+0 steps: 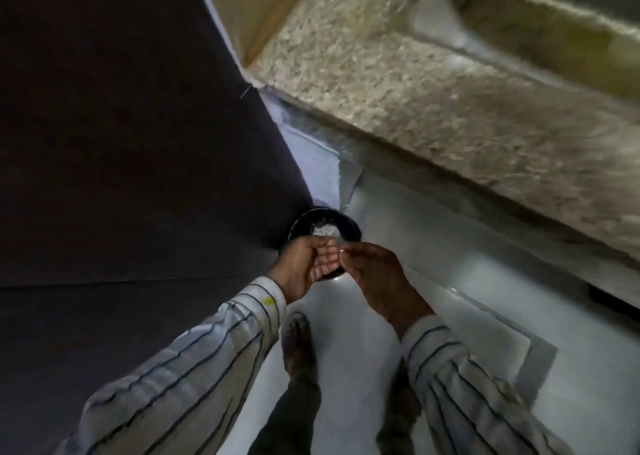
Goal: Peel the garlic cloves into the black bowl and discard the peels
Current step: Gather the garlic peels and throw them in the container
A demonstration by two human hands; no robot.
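1. A person's left hand (304, 264) lies cupped, palm up, fingers loosely curled, at 6 o'clock of a black round bin (325, 227) on the floor.
2. The right hand (367, 267) pinches a thin garlic peel (337, 245) above that palm.
3. Pale peels (323, 231) fill the bin.

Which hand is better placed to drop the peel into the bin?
Probably the right hand: it pinches a pale peel above the bin. The left hand only cups beside it.
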